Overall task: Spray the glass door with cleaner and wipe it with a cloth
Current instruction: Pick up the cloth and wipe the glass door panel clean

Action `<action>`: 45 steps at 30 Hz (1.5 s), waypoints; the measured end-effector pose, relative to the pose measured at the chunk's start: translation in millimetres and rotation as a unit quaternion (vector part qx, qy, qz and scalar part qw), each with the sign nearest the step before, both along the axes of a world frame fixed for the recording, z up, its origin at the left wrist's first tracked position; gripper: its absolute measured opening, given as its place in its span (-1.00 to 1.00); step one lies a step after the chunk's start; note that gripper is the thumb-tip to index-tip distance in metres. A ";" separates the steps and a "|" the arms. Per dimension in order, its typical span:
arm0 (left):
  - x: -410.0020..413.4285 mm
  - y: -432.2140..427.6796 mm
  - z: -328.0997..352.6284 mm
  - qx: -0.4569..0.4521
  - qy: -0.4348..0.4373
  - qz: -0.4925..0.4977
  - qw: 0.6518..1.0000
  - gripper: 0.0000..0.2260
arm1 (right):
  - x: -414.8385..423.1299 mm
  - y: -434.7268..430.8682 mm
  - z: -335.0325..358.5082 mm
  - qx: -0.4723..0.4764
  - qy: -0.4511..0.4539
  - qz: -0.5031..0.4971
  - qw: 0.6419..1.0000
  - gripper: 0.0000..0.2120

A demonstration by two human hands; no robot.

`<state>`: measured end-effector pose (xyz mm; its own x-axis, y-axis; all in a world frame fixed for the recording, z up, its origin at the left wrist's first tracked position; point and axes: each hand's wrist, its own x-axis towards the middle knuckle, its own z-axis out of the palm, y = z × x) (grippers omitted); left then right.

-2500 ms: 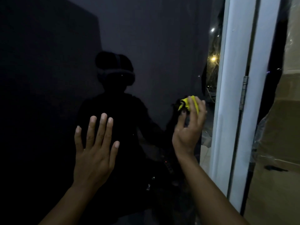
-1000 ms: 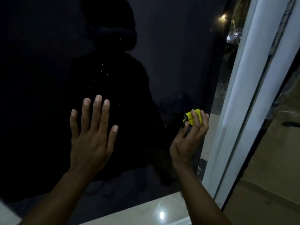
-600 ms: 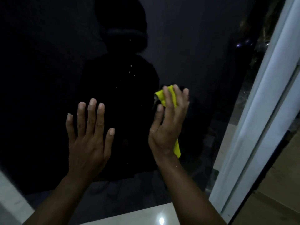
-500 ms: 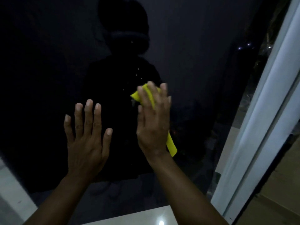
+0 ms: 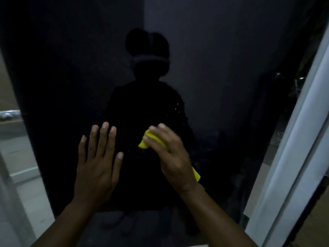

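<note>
A dark glass door [image 5: 222, 68] at night: the left hand [image 5: 97, 163] rests flat, fingers spread, at seven o'clock; the right hand [image 5: 170, 157] grips a bunched yellow cloth [image 5: 147, 139] against mid-pane. Wiping looks under way; specks [image 5: 177, 106] at one o'clock of the cloth are not yet wiped.

- Most of the yellow cloth [image 5: 148, 139] is hidden under our right hand [image 5: 170, 157]. We see only a fold by the fingertips and a corner below the wrist.
- The right hand's fingertips are blurred, with smeared outlines.
- We cannot tell whether our left hand [image 5: 98, 163] touches the glass door [image 5: 213, 68] or sits just off it.
- The pale specks [image 5: 177, 108] on the glass are too small to identify.
- Both forearms are cut off by the lower edge.
</note>
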<state>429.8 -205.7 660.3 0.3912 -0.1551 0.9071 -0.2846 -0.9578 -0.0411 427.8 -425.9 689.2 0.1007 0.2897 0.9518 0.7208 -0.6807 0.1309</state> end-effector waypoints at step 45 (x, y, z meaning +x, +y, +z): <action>-6.0 31.7 -48.2 -0.061 0.077 -0.050 0.994 -0.39 | 18.2 35.0 -159.6 -0.418 0.189 0.107 0.882 -0.67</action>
